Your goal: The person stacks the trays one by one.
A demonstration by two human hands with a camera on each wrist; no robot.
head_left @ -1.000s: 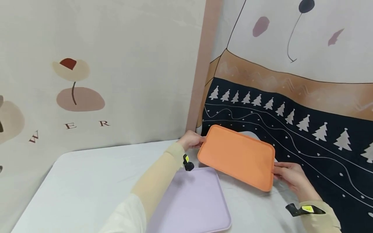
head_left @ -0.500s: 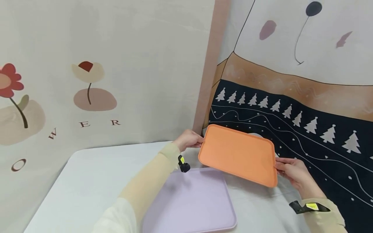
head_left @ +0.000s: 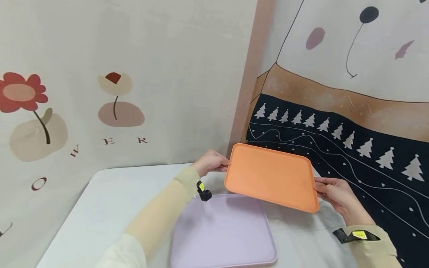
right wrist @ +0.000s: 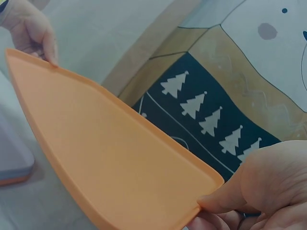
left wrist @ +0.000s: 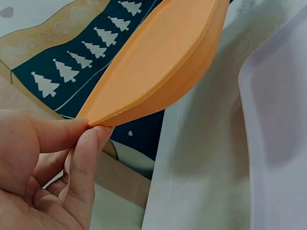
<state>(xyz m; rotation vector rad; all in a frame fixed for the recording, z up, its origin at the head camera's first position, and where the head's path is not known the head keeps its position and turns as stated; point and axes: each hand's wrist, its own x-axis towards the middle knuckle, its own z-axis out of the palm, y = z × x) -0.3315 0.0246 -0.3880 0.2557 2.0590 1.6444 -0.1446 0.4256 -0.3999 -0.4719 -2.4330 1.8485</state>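
Observation:
Between my two hands hangs an orange rectangular tray (head_left: 271, 176), raised off the table and tilted, its right end lower in the head view. My left hand (head_left: 211, 162) pinches its left short edge; the left wrist view shows thumb and fingertips on the rim. The opposite short edge is pinched by my right hand (head_left: 336, 193), thumb on top and fingers beneath in the right wrist view. Below and to the left, a lilac tray (head_left: 222, 230) lies on the table, partly under the orange one in the head view. Nothing is visible on either tray's surface.
A white-covered table (head_left: 127, 201) carries the trays. Behind it stands a pale curtain (head_left: 174, 93) with printed flowers and letters. To the right, a dark cloth with printed trees (head_left: 335, 149) hangs close to my right hand. Something orange shows under the lilac tray's edge (right wrist: 14, 179).
The head view has turned a little left, so the background has shifted right. Both hands still hold the orange tray, which now sits slightly more level and a bit nearer the lilac tray.

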